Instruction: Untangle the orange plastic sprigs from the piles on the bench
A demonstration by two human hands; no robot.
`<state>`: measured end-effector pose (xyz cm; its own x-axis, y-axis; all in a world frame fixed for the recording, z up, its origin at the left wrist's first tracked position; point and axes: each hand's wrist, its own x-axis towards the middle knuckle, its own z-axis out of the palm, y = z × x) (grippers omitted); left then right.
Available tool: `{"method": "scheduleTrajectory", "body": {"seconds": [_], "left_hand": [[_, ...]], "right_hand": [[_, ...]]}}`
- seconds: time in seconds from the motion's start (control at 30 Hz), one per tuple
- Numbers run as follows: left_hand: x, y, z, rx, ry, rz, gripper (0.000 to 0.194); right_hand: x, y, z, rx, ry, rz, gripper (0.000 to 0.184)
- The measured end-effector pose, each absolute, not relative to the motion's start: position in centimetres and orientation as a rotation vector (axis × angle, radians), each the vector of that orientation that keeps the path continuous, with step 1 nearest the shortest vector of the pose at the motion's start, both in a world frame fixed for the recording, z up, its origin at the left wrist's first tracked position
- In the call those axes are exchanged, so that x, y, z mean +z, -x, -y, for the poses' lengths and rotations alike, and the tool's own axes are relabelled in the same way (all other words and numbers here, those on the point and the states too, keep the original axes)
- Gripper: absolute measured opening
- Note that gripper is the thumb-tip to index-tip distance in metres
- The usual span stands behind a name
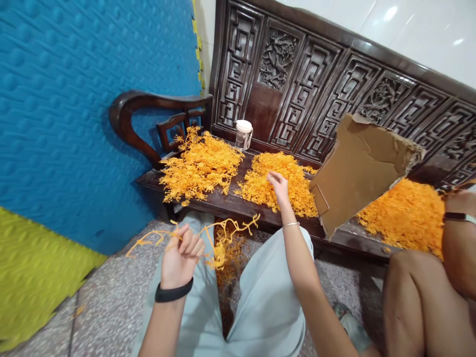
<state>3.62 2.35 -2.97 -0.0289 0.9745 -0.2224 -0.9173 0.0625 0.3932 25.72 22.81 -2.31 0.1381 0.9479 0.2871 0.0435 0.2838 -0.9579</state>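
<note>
My left hand (183, 253), with a black band at the wrist, is closed around thin orange branching strands (232, 227) that look like plastic. They stick out on both sides of the fist, and a small clump hangs at the right. My right hand (278, 187), a thin bracelet on its wrist, is over the middle orange pile (267, 171) on the wooden bench. Its fingers are stretched out and nothing shows in them; whether they touch the pile I cannot tell. Another orange pile (203, 163) of larger, looser pieces lies to the left.
A carved dark bench (256, 210) runs across in front of me. A lidded clear cup (243, 135) stands behind the piles. A cardboard piece (357, 168) leans between the middle pile and a right pile (409, 213), beside another person's arm (461, 243). Orange strands (230, 253) lie below my knees.
</note>
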Motion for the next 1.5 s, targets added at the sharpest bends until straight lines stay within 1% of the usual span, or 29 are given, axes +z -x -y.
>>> {"method": "scheduleTrajectory", "body": {"seconds": [0.1, 0.2, 0.27, 0.37, 0.43, 0.53, 0.6, 0.67, 0.73, 0.8, 0.97, 1.07, 1.23, 1.4, 1.5], "left_hand": [[-2.8, -3.2, -2.2, 1.574, -0.092, -0.441, 0.043], [-2.9, -3.0, -2.1, 1.661, -0.036, -0.371, 0.042], [-3.0, -3.0, -2.1, 1.725, 0.010, -0.324, 0.042], [-3.1, -3.0, -2.1, 1.797, 0.081, -0.287, 0.042], [-3.1, -3.0, -2.1, 1.824, 0.115, -0.289, 0.042], [-3.0, -2.8, -2.0, 1.867, 0.132, -0.291, 0.041], [-3.0, -2.6, -2.1, 1.898, 0.120, -0.284, 0.041], [-3.1, -2.4, -2.1, 1.916, 0.103, -0.281, 0.040], [-3.2, -2.3, -2.1, 1.922, 0.092, -0.283, 0.040], [-3.5, -2.3, -2.2, 1.918, 0.089, -0.286, 0.040], [-4.1, -2.3, -2.6, 1.906, 0.096, -0.271, 0.040], [-4.6, -2.0, -2.7, 1.885, 0.117, -0.276, 0.039], [-4.9, -1.7, -3.0, 1.817, 0.128, -0.290, 0.039], [-4.1, -4.4, -2.8, 1.566, 0.129, -0.265, 0.040], [-3.7, -8.0, -2.2, 1.358, 0.164, -0.215, 0.042]], "right_hand": [[-2.1, -24.9, -21.4, 0.946, 1.046, 1.383, 0.021], [-1.8, -23.6, -19.1, 1.270, 0.949, 1.719, 0.019], [-1.6, -22.5, -17.4, 1.605, 0.811, 1.966, 0.027], [-1.2, -20.7, -15.1, 2.035, 0.558, 2.183, 0.046], [-1.1, -19.8, -14.0, 2.195, 0.438, 2.205, 0.056], [-0.9, -19.4, -13.3, 2.352, 0.377, 2.128, 0.068], [-0.8, -19.6, -13.2, 2.411, 0.368, 2.047, 0.069], [-0.7, -19.9, -13.3, 2.374, 0.389, 1.956, 0.061], [-0.8, -20.0, -13.4, 2.283, 0.455, 1.901, 0.048], [-0.8, -20.0, -13.4, 2.228, 0.517, 1.896, 0.041], [-0.6, -20.5, -14.0, 2.104, 0.575, 1.927, 0.044], [-0.4, -21.9, -15.1, 1.878, 0.662, 1.949, 0.040], [-0.8, -24.0, -16.9, 1.411, 0.856, 1.842, 0.019], [-1.2, -24.1, -18.0, 1.037, 0.893, 1.534, 0.009], [-1.3, -24.3, -18.3, 0.934, 0.908, 1.266, 0.010]]}}
